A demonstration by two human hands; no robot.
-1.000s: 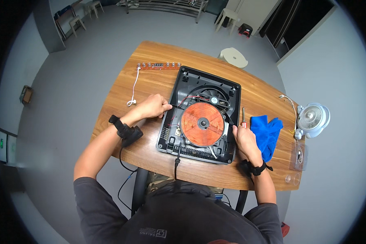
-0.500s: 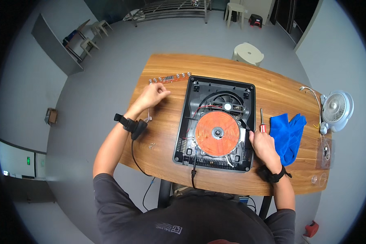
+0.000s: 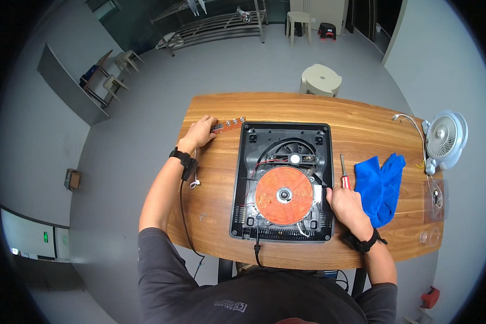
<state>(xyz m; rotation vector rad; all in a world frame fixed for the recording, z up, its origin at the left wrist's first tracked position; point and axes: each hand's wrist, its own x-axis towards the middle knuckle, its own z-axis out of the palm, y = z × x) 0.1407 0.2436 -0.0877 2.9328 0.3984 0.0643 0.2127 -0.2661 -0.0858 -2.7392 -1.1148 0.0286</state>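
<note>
An opened induction cooker base [image 3: 329,146], black with a round copper-orange coil [image 3: 284,195] and a small fan [image 3: 292,148] inside, lies on the wooden table before me. At the far left, my left hand [image 3: 200,133] is closed over the left end of a narrow orange circuit board [image 3: 231,125], fingers on top and thumb at its near side. My right hand [image 3: 346,204] has its fingers curled at the right rim of the base. A slim dark piece shows by its thumb, and the palm side is hidden. Just beyond that hand lies a red-handled screwdriver [image 3: 345,178].
A blue cloth [image 3: 380,189] lies right of the screwdriver. Along the table's right end stand a white fan [image 3: 445,137] and a clear plastic piece [image 3: 435,200]. Small screws [image 3: 203,216] and a white connector [image 3: 195,184] lie at left. Beyond the table is a stool [image 3: 321,80].
My left hand has moved from beside the circuit board onto its left end. My right hand stays at the base's rim. The whole view has shifted, with the table lower in it.
</note>
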